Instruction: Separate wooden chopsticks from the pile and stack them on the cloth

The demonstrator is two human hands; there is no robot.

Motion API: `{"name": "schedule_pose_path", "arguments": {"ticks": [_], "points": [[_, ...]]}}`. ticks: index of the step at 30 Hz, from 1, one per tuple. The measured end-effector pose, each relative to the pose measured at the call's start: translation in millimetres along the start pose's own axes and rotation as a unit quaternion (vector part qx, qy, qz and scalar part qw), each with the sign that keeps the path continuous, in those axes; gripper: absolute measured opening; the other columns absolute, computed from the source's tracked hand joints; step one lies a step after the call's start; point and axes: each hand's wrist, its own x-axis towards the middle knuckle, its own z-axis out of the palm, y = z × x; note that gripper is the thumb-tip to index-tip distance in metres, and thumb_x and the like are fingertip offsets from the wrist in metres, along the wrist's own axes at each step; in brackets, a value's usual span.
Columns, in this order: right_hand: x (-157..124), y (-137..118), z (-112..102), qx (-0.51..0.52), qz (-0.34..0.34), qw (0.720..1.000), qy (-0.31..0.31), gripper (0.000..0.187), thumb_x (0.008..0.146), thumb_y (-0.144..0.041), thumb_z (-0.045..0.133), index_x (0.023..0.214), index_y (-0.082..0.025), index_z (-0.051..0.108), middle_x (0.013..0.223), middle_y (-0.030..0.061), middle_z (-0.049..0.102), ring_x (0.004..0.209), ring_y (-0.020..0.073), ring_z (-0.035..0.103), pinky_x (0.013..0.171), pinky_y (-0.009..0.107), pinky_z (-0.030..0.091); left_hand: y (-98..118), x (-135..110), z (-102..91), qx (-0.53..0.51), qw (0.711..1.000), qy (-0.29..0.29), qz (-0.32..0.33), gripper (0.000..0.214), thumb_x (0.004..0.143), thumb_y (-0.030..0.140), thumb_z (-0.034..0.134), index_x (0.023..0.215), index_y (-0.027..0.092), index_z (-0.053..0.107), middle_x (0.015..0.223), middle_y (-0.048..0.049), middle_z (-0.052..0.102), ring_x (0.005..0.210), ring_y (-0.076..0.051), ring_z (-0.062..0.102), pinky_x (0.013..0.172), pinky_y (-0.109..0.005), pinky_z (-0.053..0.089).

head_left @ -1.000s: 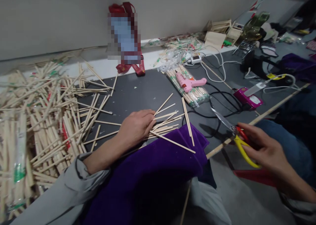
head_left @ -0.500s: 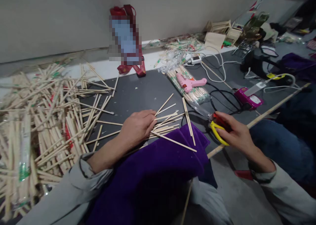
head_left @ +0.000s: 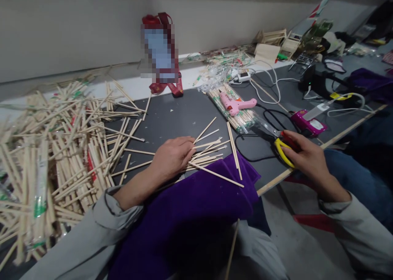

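Note:
My left hand [head_left: 173, 155] rests at the table edge, its fingers curled over a loose bunch of wooden chopsticks [head_left: 207, 159] that fans out to its right. The undersides of those fingers are hidden. In my right hand [head_left: 308, 159] is a pair of scissors [head_left: 285, 152] with yellow and red handles. Their metal blades point up and left, close to a plastic-wrapped chopstick bundle. A purple cloth [head_left: 196, 198] covers my lap and reaches up to the table edge, with a few chopstick ends lying over it.
A large heap of chopsticks [head_left: 76, 157] fills the left side. A pink glue gun [head_left: 236, 104] lies on the wrapped chopstick bundle [head_left: 215, 98]. Further right are a magenta device [head_left: 309, 123] and cables. A bottle with a red strap [head_left: 161, 53] stands at the wall.
My right hand has moved to the right with the scissors, away from the chopsticks under my left hand. The left hand has stayed in place. The view has shifted slightly.

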Motion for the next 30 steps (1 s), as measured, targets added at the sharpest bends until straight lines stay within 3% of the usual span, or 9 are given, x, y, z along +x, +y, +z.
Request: {"name": "schedule_pose_path", "arguments": {"ticks": [10, 21, 27, 30], "points": [[29.9, -46.0, 0.5, -0.122, -0.032, 0.991, -0.045, 0.043, 0.086, -0.042, 0.059, 0.121, -0.018, 0.065, 0.108, 0.0113, 0.07, 0.092, 0.0267, 0.067, 0.08, 0.039, 0.052, 0.7, 0.9, 0.7, -0.004, 1.0, -0.003, -0.004, 0.031, 0.098, 0.034, 0.039, 0.095, 0.019, 0.066, 0.122, -0.0065, 0.067, 0.116, -0.022, 0.06, 0.092, -0.039, 0.047], [41.4, -48.4, 19.1, -0.103, -0.047, 0.993, -0.03, 0.042, 0.084, -0.041, 0.058, 0.117, -0.016, 0.066, 0.103, 0.011, 0.07, 0.087, 0.0245, 0.065, 0.077, 0.036, 0.05, 1.0, -0.6, -1.1, -0.007, 1.0, -0.008, -0.015, 0.031, 0.098, 0.035, 0.039, 0.095, 0.02, 0.065, 0.124, -0.0057, 0.066, 0.117, -0.022, 0.06, 0.093, -0.04, 0.048], [39.0, -56.2, 18.1, -0.234, -0.004, 0.971, -0.053, 0.043, 0.086, -0.044, 0.054, 0.122, -0.021, 0.063, 0.109, 0.0085, 0.069, 0.097, 0.0273, 0.062, 0.067, 0.033, 0.045, -0.2, 0.4, -0.9, -0.008, 1.0, -0.014, -0.006, 0.031, 0.098, 0.036, 0.038, 0.097, 0.02, 0.065, 0.125, -0.0063, 0.065, 0.116, -0.022, 0.06, 0.093, -0.039, 0.048], [39.3, -57.7, 16.7, -0.263, -0.024, 0.962, -0.066, 0.044, 0.087, -0.044, 0.052, 0.123, -0.021, 0.062, 0.106, 0.0085, 0.069, 0.097, 0.027, 0.061, 0.064, 0.032, 0.043, 0.4, 0.7, -1.4, -0.01, 1.0, -0.013, -0.009, 0.031, 0.098, 0.035, 0.039, 0.096, 0.02, 0.065, 0.124, -0.0064, 0.066, 0.116, -0.021, 0.06, 0.093, -0.039, 0.048]]}}
